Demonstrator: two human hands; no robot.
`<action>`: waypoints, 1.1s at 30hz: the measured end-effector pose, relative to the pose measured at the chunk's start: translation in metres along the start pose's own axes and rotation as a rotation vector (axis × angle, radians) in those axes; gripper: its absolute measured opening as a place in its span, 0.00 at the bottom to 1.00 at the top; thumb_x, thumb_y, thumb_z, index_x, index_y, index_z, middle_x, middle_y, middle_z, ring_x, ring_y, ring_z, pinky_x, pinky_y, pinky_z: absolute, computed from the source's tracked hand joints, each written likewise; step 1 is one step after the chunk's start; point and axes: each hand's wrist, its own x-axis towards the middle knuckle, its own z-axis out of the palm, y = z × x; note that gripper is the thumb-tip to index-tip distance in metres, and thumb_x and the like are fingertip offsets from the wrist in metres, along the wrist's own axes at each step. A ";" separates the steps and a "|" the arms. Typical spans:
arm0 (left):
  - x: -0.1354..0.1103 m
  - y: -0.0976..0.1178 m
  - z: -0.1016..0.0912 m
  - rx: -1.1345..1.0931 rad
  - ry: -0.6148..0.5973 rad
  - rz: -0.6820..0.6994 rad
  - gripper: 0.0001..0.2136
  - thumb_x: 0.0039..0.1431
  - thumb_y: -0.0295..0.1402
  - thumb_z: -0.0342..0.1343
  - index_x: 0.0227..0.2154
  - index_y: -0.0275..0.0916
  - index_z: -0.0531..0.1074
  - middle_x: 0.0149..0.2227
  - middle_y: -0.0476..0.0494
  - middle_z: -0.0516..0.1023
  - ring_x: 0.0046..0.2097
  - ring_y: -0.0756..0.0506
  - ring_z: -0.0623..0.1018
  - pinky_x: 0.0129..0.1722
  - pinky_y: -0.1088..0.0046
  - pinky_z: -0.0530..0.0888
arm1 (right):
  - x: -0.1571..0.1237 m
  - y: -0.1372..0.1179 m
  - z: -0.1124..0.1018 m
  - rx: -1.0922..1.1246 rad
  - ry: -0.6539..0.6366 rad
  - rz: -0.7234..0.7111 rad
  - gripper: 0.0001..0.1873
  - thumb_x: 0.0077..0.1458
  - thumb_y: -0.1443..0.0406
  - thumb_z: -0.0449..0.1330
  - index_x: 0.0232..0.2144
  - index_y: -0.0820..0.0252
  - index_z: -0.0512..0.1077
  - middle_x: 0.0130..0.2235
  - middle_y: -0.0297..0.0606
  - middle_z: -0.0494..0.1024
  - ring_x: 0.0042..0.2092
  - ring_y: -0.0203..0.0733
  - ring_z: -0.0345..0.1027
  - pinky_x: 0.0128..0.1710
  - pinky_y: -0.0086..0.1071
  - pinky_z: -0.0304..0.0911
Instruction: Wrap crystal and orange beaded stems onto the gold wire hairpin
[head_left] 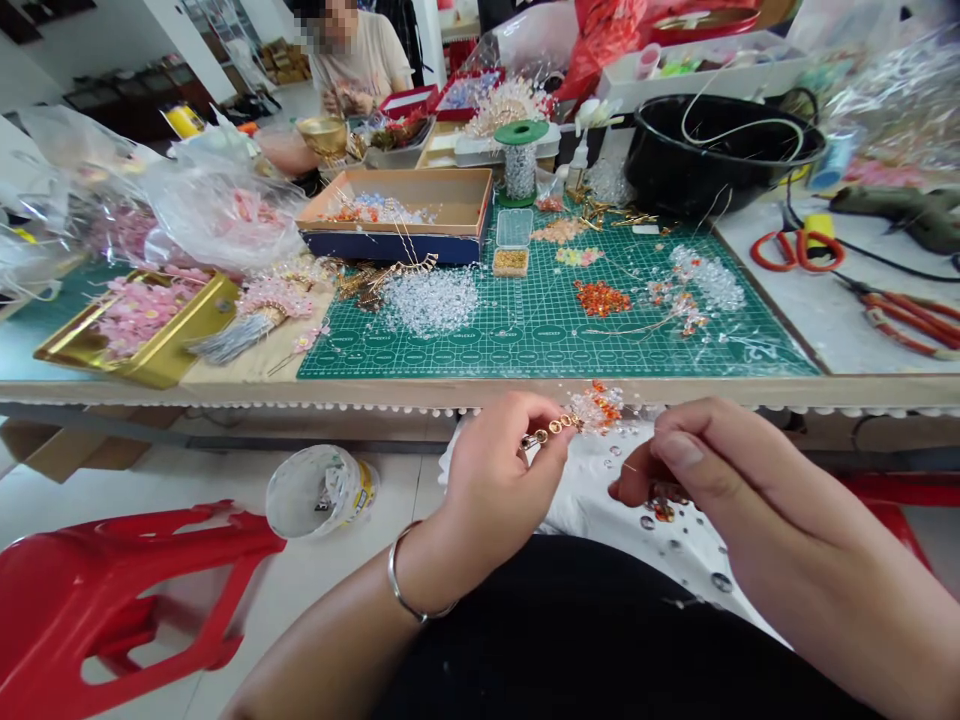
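Note:
My left hand (499,465), with a silver bangle at the wrist, pinches a gold-coloured beaded ornament (559,428) in front of the table edge. Clear and orange beads (600,405) cluster at its far end. To the right, my right hand (720,470) is closed, thumb against curled fingers, on what looks like a thin wire (632,468). Below its fingers shows a small orange-and-clear beaded piece (664,510), partly hidden by the hand; whether it joins the wire I cannot tell. White cloth with dark spots (585,490) lies beneath both hands.
A green cutting mat (525,350) bears clear beads (429,300), orange beads (602,298) and a wire spool (520,165). Red-handled scissors (796,250) and pliers (907,310) lie right. A black basin (705,150), bucket (311,495) and red stool (135,590) surround. A person (367,60) sits opposite.

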 end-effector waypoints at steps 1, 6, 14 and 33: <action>-0.001 -0.001 -0.001 0.011 -0.007 0.022 0.02 0.62 0.29 0.60 0.36 0.42 0.74 0.37 0.46 0.83 0.38 0.46 0.81 0.33 0.70 0.75 | 0.002 -0.001 0.001 0.069 -0.009 0.022 0.22 0.69 0.45 0.47 0.37 0.51 0.71 0.33 0.36 0.76 0.35 0.43 0.71 0.36 0.38 0.69; 0.000 -0.001 -0.004 -0.034 -0.109 -0.037 0.03 0.61 0.29 0.62 0.35 0.42 0.74 0.35 0.48 0.82 0.38 0.46 0.81 0.35 0.69 0.76 | 0.013 -0.009 -0.001 -0.130 0.036 -0.144 0.18 0.69 0.49 0.51 0.37 0.53 0.72 0.29 0.34 0.74 0.28 0.39 0.67 0.28 0.34 0.61; 0.001 0.002 -0.009 -0.464 -0.393 -0.447 0.07 0.56 0.26 0.63 0.33 0.40 0.70 0.32 0.51 0.77 0.32 0.50 0.79 0.35 0.72 0.75 | 0.026 -0.014 -0.019 -0.567 -0.027 -0.450 0.19 0.67 0.59 0.51 0.25 0.55 0.69 0.23 0.30 0.72 0.24 0.36 0.62 0.26 0.34 0.53; 0.001 -0.009 -0.007 -0.672 -0.811 -0.841 0.12 0.57 0.33 0.66 0.43 0.39 0.75 0.25 0.50 0.80 0.17 0.58 0.61 0.15 0.81 0.53 | 0.020 0.013 -0.035 -0.462 -0.403 -0.191 0.14 0.65 0.53 0.55 0.30 0.49 0.72 0.23 0.28 0.73 0.23 0.35 0.62 0.21 0.31 0.56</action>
